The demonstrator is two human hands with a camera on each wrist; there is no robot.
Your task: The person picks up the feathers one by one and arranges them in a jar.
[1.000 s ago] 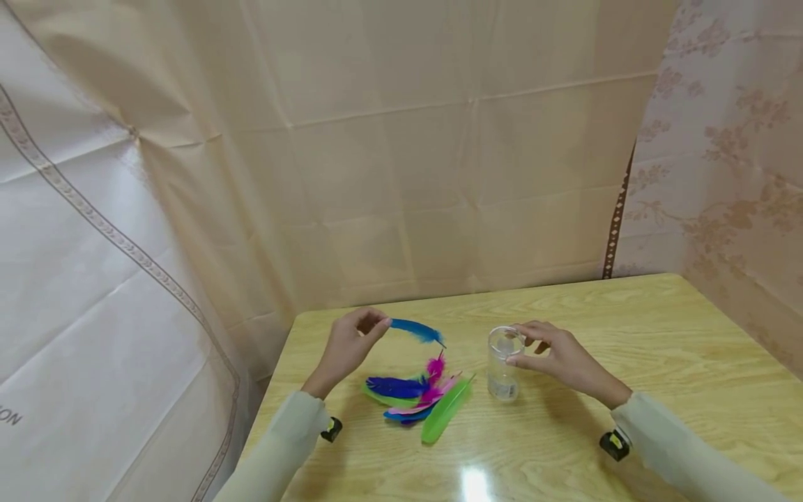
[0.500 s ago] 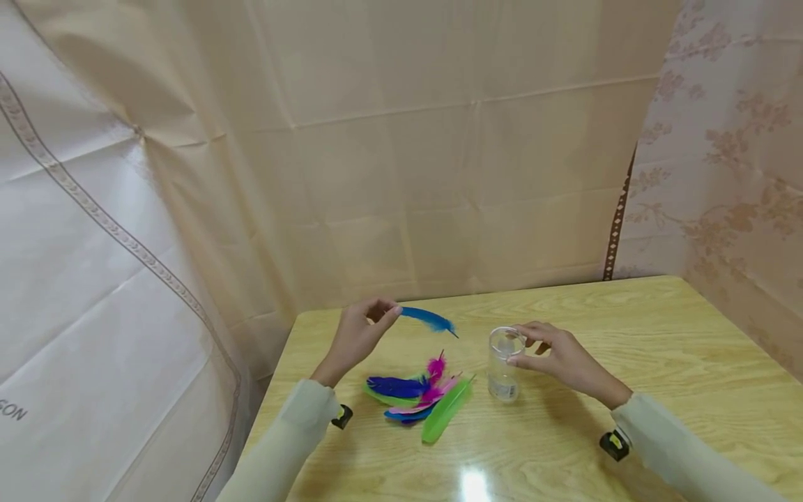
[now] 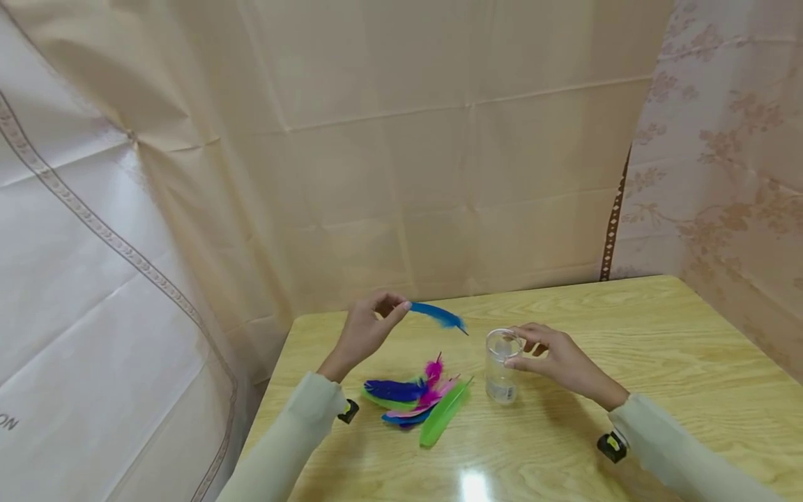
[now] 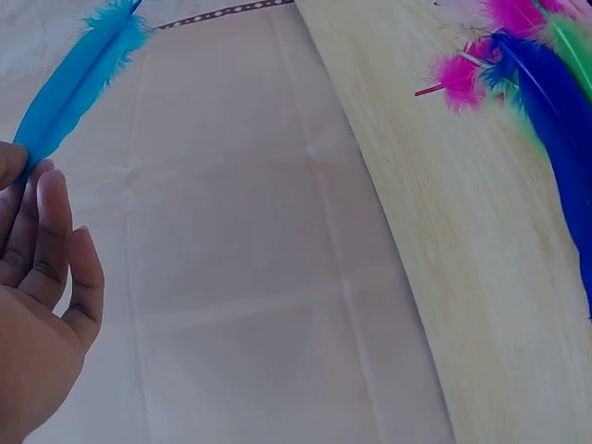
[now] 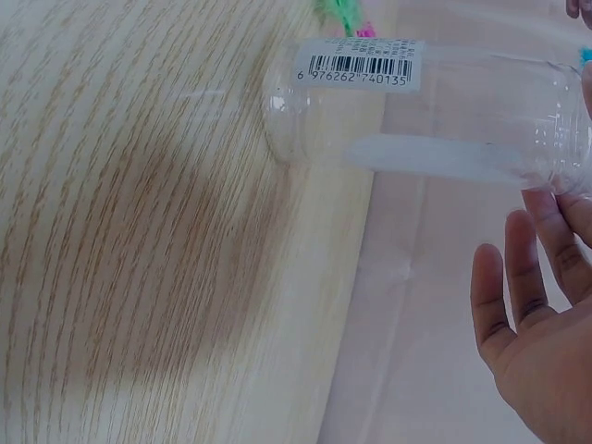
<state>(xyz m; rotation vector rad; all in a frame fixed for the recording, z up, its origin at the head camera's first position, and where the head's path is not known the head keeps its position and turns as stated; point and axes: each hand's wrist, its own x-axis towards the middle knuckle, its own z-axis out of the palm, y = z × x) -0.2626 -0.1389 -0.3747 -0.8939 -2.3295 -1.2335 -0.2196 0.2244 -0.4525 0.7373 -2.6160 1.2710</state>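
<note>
My left hand point(image 3: 369, 329) pinches a blue feather point(image 3: 437, 314) by its broad tip, and the quill end points right and down, above the table. In the left wrist view the thumb and fingertips meet on the vane of this feather point(image 4: 76, 88). My right hand point(image 3: 558, 357) grips a clear open-topped jar point(image 3: 501, 380) near its rim, and the jar stands upright on the table. A barcode label point(image 5: 359, 67) shows low on the jar's side in the right wrist view. Between the hands lies a loose pile of feathers, among them a green feather point(image 3: 444, 415) and a dark blue feather point(image 3: 392, 389).
The wood-grain table point(image 3: 602, 328) extends well to the right of the jar. Behind it hangs a beige cloth point(image 3: 452, 209), with a white cloth point(image 3: 94, 314) on the left and a flowered one point(image 3: 734, 181) on the right.
My left hand has moved to the right and slightly up, bringing the blue feather's quill end closer to the jar. The right hand keeps its grip on the jar in the same place.
</note>
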